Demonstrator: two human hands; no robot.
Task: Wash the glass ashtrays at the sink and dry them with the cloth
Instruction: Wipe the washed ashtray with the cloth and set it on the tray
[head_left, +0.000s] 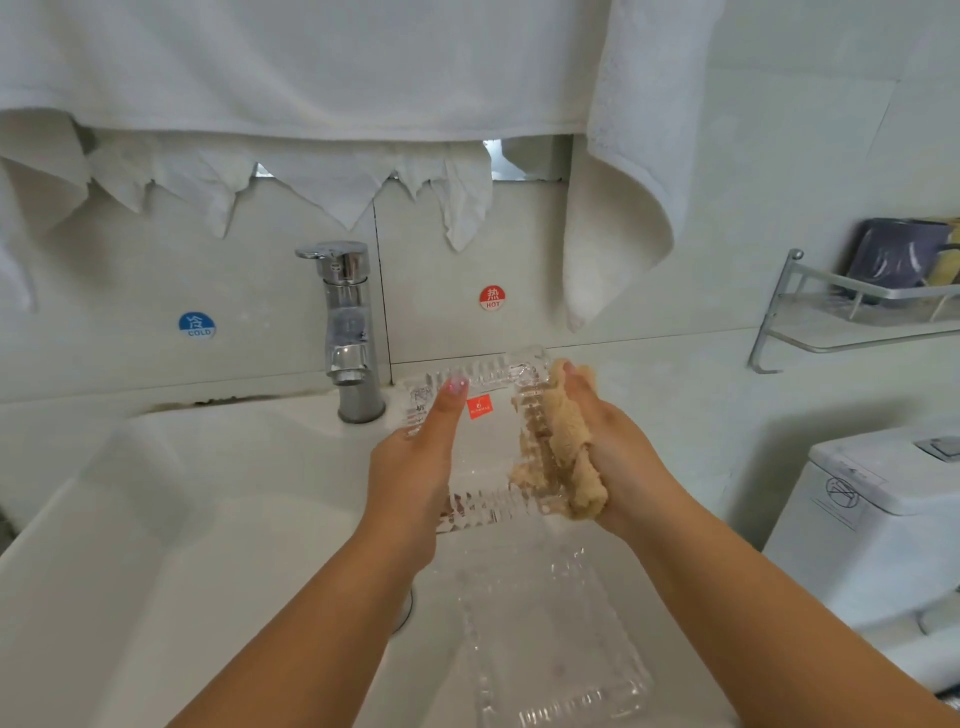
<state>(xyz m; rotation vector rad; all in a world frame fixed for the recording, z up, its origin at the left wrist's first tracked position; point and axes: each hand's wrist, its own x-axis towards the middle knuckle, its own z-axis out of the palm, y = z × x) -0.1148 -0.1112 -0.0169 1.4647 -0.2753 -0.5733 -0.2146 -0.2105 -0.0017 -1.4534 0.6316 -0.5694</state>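
At the centre of the frame, above the white sink (156, 545), a square glass ashtray (483, 441) with ribbed edges and a small red sticker is held tilted between both hands. The left hand (415, 467) supports its left side with the fingers straight and pressed against the glass. The right hand (618, 457) grips a crumpled tan cloth (563, 457) and presses it against the right rim of the ashtray. A second ashtray (550, 639) (clear glass, hard to make out against the white) lies lower in the frame, on the sink's right side. The chrome tap (348, 327) stands just left of the held ashtray. White towels (311, 67) hang across the top of the frame
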